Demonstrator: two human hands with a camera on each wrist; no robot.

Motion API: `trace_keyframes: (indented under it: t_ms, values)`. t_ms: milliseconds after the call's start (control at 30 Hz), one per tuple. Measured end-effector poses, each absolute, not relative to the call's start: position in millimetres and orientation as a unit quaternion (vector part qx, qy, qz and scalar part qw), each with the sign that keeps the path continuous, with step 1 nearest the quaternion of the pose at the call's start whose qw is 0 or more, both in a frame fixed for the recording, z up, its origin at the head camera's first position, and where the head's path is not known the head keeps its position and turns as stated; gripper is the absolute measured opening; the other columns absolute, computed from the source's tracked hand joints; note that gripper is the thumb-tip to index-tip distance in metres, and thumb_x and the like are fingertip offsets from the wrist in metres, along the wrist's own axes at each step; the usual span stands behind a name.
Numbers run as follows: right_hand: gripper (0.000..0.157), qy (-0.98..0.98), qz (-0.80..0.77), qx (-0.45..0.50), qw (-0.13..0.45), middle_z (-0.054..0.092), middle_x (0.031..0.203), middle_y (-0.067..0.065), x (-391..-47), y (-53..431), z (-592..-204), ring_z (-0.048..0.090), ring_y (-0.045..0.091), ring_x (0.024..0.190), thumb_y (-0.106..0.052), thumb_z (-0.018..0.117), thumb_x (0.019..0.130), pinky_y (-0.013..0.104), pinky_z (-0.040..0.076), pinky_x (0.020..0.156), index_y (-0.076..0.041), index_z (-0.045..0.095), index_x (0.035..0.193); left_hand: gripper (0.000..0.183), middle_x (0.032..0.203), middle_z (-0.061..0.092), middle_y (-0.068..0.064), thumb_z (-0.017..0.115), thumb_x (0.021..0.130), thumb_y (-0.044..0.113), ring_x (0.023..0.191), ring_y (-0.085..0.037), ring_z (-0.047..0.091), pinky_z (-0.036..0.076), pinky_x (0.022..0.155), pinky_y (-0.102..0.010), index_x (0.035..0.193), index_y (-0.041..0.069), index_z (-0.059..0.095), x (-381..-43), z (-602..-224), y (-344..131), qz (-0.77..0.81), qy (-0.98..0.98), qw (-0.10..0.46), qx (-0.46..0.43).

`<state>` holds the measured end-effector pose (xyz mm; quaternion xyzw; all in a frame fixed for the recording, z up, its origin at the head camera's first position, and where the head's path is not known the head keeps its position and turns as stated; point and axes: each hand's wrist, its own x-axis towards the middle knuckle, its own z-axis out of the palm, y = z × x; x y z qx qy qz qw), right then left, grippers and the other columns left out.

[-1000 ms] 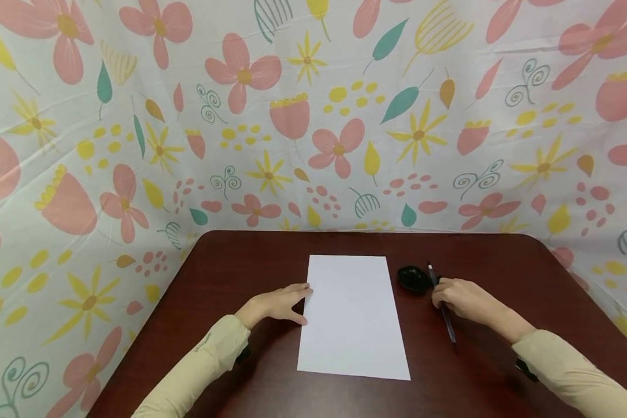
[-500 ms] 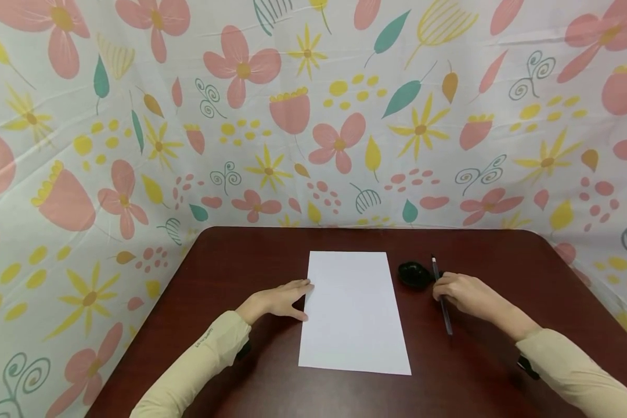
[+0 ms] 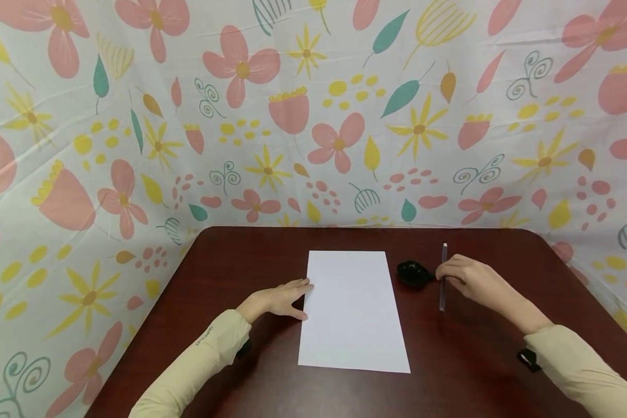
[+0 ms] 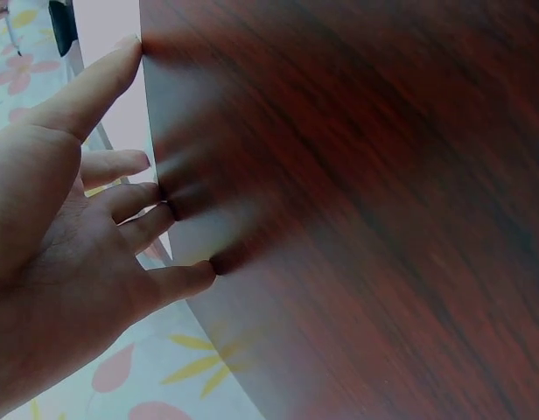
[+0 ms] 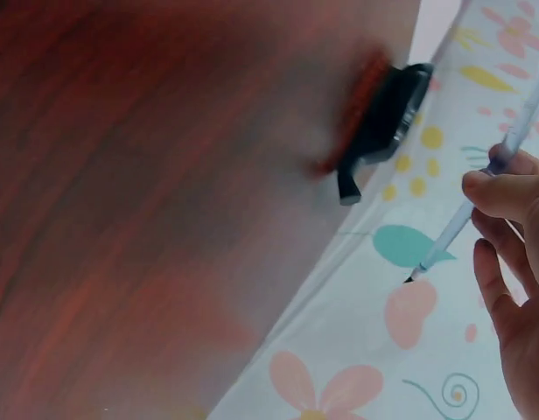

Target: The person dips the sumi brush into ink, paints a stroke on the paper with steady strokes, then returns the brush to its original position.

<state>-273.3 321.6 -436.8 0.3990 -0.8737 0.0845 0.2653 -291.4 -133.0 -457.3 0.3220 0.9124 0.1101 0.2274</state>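
Note:
A blank white sheet of paper [image 3: 352, 313] lies on the dark table. At its left edge rests my left hand [image 3: 279, 301], fingers spread and fingertips touching the sheet's border; in the left wrist view this hand [image 4: 94, 201] shows its palm side. My right hand [image 3: 470, 276] pinches a slim pen [image 3: 442, 296] between thumb and fingers, to the right of the paper. The right wrist view shows the pen [image 5: 458, 220] with a pale barrel and a dark pointed tip. Just left of that hand sits a glossy black spoon-shaped dish [image 3: 411, 274]; its short handle points toward the fingers.
The dark reddish wooden table [image 3: 230, 261] has rounded far corners. Flower-printed cloth [image 3: 339, 116] hangs behind it and along both sides. Black wrist straps show at the beige sleeves [image 3: 204, 354].
My right hand has moved slightly up and to the right, turning the pen from a slant to nearly upright in the head view. The left hand, paper and dish have stayed put.

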Motion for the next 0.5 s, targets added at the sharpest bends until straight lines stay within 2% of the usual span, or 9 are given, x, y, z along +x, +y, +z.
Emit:
trace_keyframes:
  t_ms: [300, 500]
  values:
    - [0.036, -0.866, 0.115, 0.380, 0.303, 0.064, 0.090, -0.005, -276.0, 312.2, -421.4, 0.054, 0.010, 0.090, 0.005, 0.075, 0.062, 0.020, 0.041, 0.076, -0.015, 0.068, 0.091, 0.080, 0.155, 0.009, -0.011, 0.059, 0.086, 0.042, 0.143, -0.026, 0.009, 0.018, 0.110, -0.053, 0.147, 0.009, 0.018, -292.0, -454.1, -134.1, 0.109, 0.912, 0.227, 0.324]
    - [0.035, -0.858, 0.151, 0.372, 0.321, 0.063, 0.093, -0.001, -274.9, 304.9, -417.1, 0.054, 0.009, 0.088, 0.006, 0.072, 0.067, 0.014, 0.041, 0.073, -0.011, 0.066, 0.096, 0.080, 0.154, 0.009, -0.012, 0.059, 0.086, 0.042, 0.143, -0.027, 0.009, 0.019, 0.110, -0.054, 0.147, 0.008, 0.019, -288.6, -455.5, -134.2, 0.117, 0.910, 0.231, 0.324]
